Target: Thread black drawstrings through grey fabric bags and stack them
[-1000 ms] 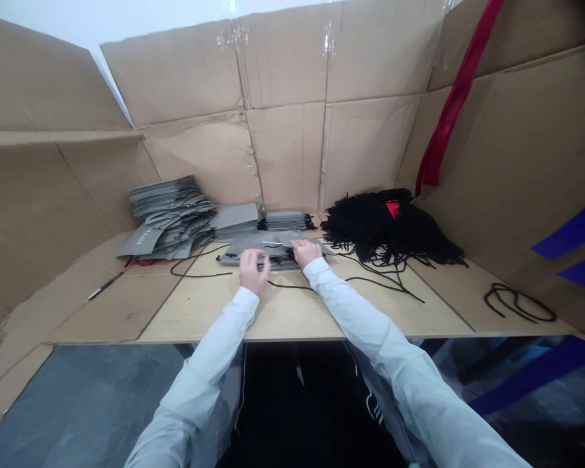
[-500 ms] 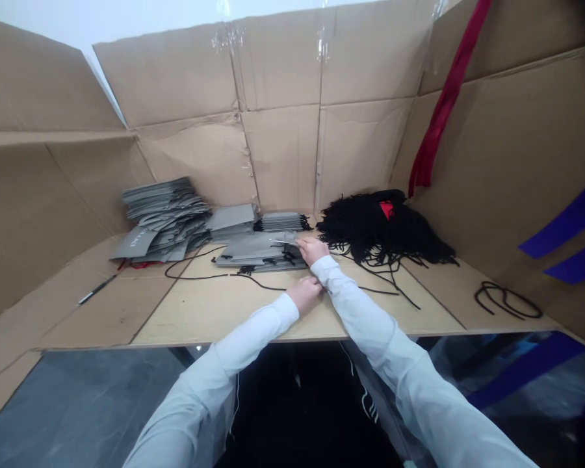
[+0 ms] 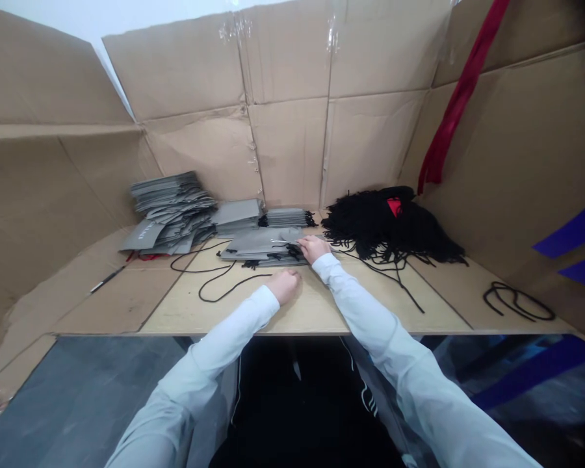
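My left hand (image 3: 283, 286) is closed on a black cord (image 3: 214, 300), low over the near part of the table. The cord curves away from it to the left in a loose loop. My right hand (image 3: 314, 248) pinches a thin silvery tool (image 3: 283, 242) whose exact kind I cannot make out. This tool points left over the grey paper bags (image 3: 258, 244), which lie flat in a low pile with short black cord ends at their edges. The right fingertips are at the pile's right edge, beside a tuft of black cord.
Behind stand grey stacks: a tall one (image 3: 173, 208) at left, a small one (image 3: 236, 213) and a corded one (image 3: 287, 218). A heap of black cords (image 3: 390, 224) lies at right, a coiled cord (image 3: 517, 302) farther right, a pen (image 3: 108, 279) at left. Cardboard walls (image 3: 287, 143) surround the table.
My left hand has moved left, away from my right wrist, and the cord now bends in a wider loop. My right hand stays at the bags with the tool. The view has shifted slightly.
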The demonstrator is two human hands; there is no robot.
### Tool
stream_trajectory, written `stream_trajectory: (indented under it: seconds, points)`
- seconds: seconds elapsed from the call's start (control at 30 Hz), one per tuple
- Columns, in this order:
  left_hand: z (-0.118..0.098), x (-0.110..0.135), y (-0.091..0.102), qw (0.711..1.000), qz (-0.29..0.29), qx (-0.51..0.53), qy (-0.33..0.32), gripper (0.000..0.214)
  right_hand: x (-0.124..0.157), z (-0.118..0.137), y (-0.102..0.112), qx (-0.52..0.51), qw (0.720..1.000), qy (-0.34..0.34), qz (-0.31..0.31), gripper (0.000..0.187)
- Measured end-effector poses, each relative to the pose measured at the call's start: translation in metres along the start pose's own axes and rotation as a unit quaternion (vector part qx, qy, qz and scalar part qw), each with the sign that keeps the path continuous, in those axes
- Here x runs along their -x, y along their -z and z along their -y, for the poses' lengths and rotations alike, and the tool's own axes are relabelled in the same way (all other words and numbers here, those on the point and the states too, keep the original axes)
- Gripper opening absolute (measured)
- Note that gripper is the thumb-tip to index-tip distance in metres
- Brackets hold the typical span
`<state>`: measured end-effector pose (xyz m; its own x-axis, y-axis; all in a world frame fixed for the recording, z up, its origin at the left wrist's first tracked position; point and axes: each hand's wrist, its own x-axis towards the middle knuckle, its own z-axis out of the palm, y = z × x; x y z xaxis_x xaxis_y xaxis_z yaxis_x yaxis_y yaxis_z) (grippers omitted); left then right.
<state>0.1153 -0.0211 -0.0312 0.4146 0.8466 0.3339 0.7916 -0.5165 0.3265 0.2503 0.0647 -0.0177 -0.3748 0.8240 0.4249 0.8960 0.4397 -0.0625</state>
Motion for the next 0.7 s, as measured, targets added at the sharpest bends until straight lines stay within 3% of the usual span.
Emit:
stream_trajectory:
  seconds: [0.1,0.27,0.37,0.47,0.53,0.6,0.67,0.7]
  points:
    - [-0.006,-0.010,-0.017,0.989,0.062,-0.134,-0.003,0.024,0.001,0.000,0.002,-0.002,1.000,0.003,0.002,0.031]
    - [-0.001,-0.008,-0.018,0.979,0.042,-0.196,0.021,0.026,0.001,0.000,0.003,-0.006,1.000,0.000,-0.004,0.031]
    - [0.009,-0.007,-0.018,0.991,-0.014,-0.129,0.034,0.022,0.001,0.000,0.001,-0.005,1.000,0.000,-0.005,0.031]
    - [0.026,-0.013,-0.017,0.988,-0.115,0.046,0.087,0.013,0.002,0.001,-0.002,0.000,1.000,-0.001,-0.001,0.032]
    - [0.038,-0.019,-0.013,0.940,-0.203,0.218,0.167,0.008,0.002,0.002,-0.003,0.003,1.000,-0.004,-0.002,0.032]
    - [0.049,-0.025,-0.006,0.849,-0.256,0.396,0.238,0.006,0.003,0.003,-0.005,0.005,1.000,-0.005,-0.007,0.032]
    - [0.054,-0.028,0.001,0.765,-0.261,0.526,0.264,0.007,0.003,0.004,-0.005,0.006,1.000,0.000,-0.011,0.032]
    - [0.055,-0.028,0.004,0.737,-0.256,0.568,0.263,0.009,0.004,0.005,-0.005,0.006,1.000,0.002,-0.012,0.032]
